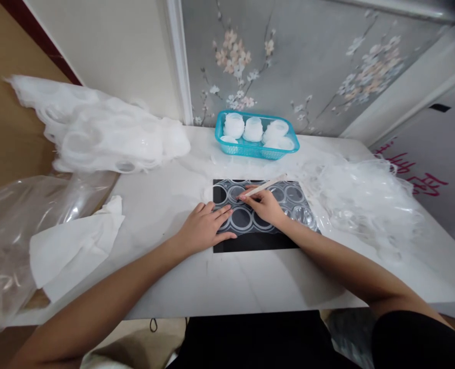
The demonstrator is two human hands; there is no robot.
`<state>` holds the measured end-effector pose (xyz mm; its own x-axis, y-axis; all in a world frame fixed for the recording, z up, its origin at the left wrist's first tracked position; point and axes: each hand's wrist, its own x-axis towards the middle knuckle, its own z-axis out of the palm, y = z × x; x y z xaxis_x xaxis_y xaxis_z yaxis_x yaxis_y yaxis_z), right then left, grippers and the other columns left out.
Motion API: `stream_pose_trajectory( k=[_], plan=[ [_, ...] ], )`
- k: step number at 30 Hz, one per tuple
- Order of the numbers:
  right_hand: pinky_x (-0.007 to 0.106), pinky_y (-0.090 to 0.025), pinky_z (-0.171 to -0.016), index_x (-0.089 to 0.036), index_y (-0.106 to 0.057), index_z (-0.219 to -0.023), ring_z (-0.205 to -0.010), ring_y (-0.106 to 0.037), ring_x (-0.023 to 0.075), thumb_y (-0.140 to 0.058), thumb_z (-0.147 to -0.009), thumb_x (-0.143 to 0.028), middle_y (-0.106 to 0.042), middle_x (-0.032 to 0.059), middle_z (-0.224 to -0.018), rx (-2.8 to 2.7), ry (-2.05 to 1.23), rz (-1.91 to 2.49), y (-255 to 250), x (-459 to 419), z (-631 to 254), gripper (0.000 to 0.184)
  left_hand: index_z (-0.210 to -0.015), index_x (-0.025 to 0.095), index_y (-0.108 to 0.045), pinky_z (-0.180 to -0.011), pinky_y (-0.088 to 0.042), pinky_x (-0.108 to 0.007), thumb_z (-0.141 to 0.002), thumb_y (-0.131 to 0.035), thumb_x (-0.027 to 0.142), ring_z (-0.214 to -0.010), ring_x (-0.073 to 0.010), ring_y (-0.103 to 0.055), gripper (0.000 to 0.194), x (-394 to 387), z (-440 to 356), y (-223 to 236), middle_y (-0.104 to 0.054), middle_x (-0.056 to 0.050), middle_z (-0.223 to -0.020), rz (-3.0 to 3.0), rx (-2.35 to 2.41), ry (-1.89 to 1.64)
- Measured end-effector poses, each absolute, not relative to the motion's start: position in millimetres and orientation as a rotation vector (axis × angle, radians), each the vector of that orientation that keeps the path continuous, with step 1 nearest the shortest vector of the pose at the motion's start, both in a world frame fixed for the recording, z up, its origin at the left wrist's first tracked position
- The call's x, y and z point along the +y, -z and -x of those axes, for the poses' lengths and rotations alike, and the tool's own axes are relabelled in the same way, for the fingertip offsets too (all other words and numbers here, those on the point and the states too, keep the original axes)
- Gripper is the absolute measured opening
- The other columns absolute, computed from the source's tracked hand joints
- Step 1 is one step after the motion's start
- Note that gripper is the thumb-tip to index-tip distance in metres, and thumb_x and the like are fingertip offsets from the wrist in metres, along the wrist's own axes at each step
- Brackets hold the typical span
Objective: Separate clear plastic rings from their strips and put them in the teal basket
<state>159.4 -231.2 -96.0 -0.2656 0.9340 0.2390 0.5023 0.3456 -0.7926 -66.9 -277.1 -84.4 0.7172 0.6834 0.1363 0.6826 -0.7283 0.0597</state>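
A clear plastic sheet with rows of round moulded circles (289, 197) lies on a black mat (250, 242) in the middle of the white table (219, 277). My left hand (206, 225) lies flat on the sheet's left part, fingers stretched out. My right hand (263, 204) is closed on a pale wooden stick (268, 184), its lower end down on a circle near the sheet's middle.
A turquoise basket (256, 149) with stacks of white round pieces stands at the back by the flowered wall. Heaps of clear plastic lie at right (366, 205) and back left (104, 133). White paper (73, 246) and a plastic bag (15, 220) hang off the left edge.
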Motion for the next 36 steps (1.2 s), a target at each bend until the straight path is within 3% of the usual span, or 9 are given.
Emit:
stream_pose_trajectory(
  k=[6,10,12,15,19,24,36],
  plan=[
    [0.043,-0.043,-0.099,-0.022,-0.072,-0.085,-0.109,-0.06,0.0267,-0.054,-0.09,-0.038,-0.074,0.0036,-0.089,-1.985,-0.595,1.253,100.1,-241.3,-158.3,0.024,-0.133,0.021,-0.052,-0.087,-0.034,-0.038,-0.09,-0.033,0.064,-0.107,-0.0265,-0.045,0.063,-275.6,67.4,83.2,-0.049,-0.001,-0.141,-2.894,1.138,-0.227],
    [0.049,-0.028,-0.109,-0.026,-0.071,-0.093,-0.126,-0.046,0.0273,-0.052,-0.091,-0.023,-0.073,0.0018,-0.099,-2.311,-0.175,1.132,94.4,-244.7,-157.7,0.019,-0.131,0.021,-0.054,-0.087,-0.035,-0.037,-0.083,-0.039,0.071,-0.105,-0.026,-0.046,0.071,-273.3,67.1,82.5,-0.053,-0.003,-0.137,-2.871,1.112,-0.25],
    [0.051,-0.023,-0.11,-0.027,-0.069,-0.095,-0.126,-0.046,0.0277,-0.052,-0.089,-0.018,-0.073,0.0022,-0.099,-2.365,-0.031,1.152,84.9,-232.9,-162.5,0.021,-0.131,0.022,-0.054,-0.087,-0.035,-0.037,-0.08,-0.042,0.072,-0.105,-0.0259,-0.046,0.073,-272.6,67.2,81.5,-0.054,-0.004,-0.136,-2.857,1.103,-0.24],
    [0.051,-0.033,-0.102,-0.023,-0.069,-0.091,-0.112,-0.054,0.0288,-0.047,-0.092,-0.023,-0.072,0.0071,-0.097,-1.901,0.128,1.361,69.5,-209.1,-179.0,0.022,-0.133,0.024,-0.053,-0.088,-0.036,-0.037,-0.08,-0.044,0.071,-0.105,-0.025,-0.046,0.071,-272.2,67.5,79.8,-0.054,-0.003,-0.136,-2.822,1.125,-0.235],
    [0.039,-0.048,-0.086,-0.019,-0.069,-0.083,-0.095,-0.062,0.0251,-0.048,-0.092,-0.035,-0.071,0.0089,-0.093,-1.72,-0.172,1.32,71.0,-212.2,-201.8,0.028,-0.13,0.022,-0.055,-0.088,-0.038,-0.037,-0.081,-0.046,0.07,-0.102,-0.0245,-0.047,0.069,-271.0,65.5,77.8,-0.055,-0.003,-0.135,-2.829,1.143,-0.258],
    [0.032,-0.051,-0.074,-0.017,-0.069,-0.078,-0.084,-0.066,0.0229,-0.054,-0.087,-0.042,-0.071,0.0074,-0.091,-1.759,-0.652,1.373,96.1,-243.3,-208.2,0.03,-0.123,0.017,-0.062,-0.085,-0.041,-0.037,-0.083,-0.048,0.066,-0.1,-0.0256,-0.049,0.064,-270.5,59.9,78.3,-0.06,-0.005,-0.13,-2.901,1.159,-0.261],
    [0.028,-0.049,-0.074,-0.015,-0.071,-0.081,-0.083,-0.066,0.0194,-0.057,-0.086,-0.035,-0.072,0.0053,-0.085,-1.764,-0.741,1.292,98.7,-240.4,-208.3,0.025,-0.121,0.02,-0.064,-0.085,-0.045,-0.039,-0.085,-0.052,0.057,-0.094,-0.0254,-0.052,0.052,-270.9,55.9,75.5,-0.063,-0.006,-0.125,-2.902,1.191,-0.314]
  ],
)
